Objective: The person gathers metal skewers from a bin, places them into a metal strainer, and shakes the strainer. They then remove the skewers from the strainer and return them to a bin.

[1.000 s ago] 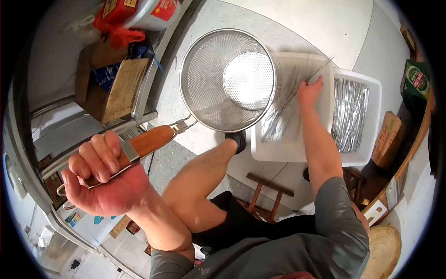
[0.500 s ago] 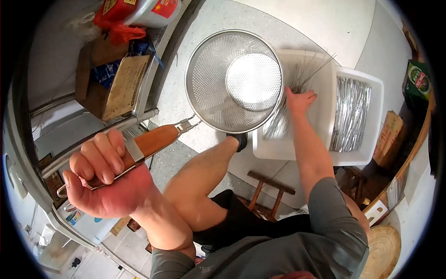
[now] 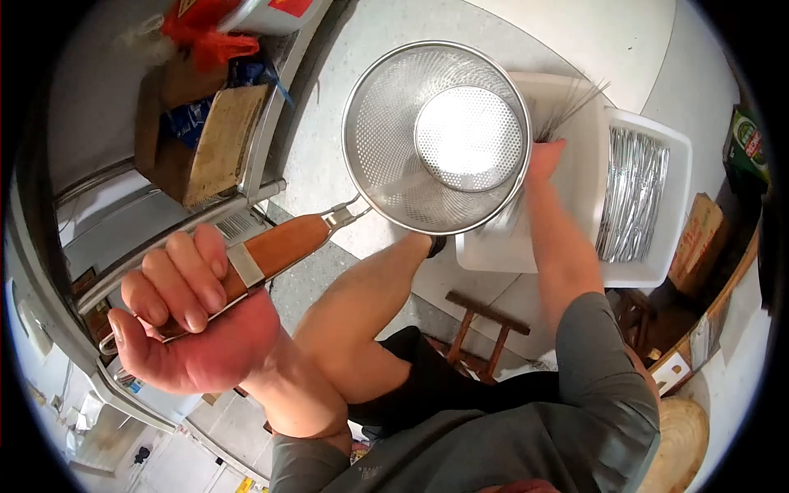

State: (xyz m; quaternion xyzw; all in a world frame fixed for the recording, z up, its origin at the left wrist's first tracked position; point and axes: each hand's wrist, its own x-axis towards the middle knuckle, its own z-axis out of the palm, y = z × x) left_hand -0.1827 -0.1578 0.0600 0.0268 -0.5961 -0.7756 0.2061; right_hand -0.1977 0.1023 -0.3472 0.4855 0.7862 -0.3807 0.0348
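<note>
My left hand (image 3: 193, 316) is closed around the wooden handle (image 3: 286, 244) of a large perforated metal strainer (image 3: 394, 140). The strainer is held up with its round bowl facing me, and its inside looks empty. Beyond its right rim, my right hand (image 3: 546, 160) is closed on a bundle of thin metal skewers (image 3: 567, 111) over a white tub (image 3: 575, 197). The strainer hides part of the bundle and some fingertips. To the right, a second white tub (image 3: 680, 168) holds many silvery skewers (image 3: 634, 193) lying side by side.
A cardboard box (image 3: 223, 144) with blue packets stands on a metal shelf (image 3: 267, 131) at the left, near a red bag (image 3: 218, 48). A wooden stool (image 3: 489, 315) is below the tubs. Another cardboard piece (image 3: 697, 238) and a round wooden block (image 3: 678, 440) are at the right.
My right hand has gone from spread fingers to closed on the skewer bundle, which now sticks out above it. The strainer has shifted slightly up and right in view.
</note>
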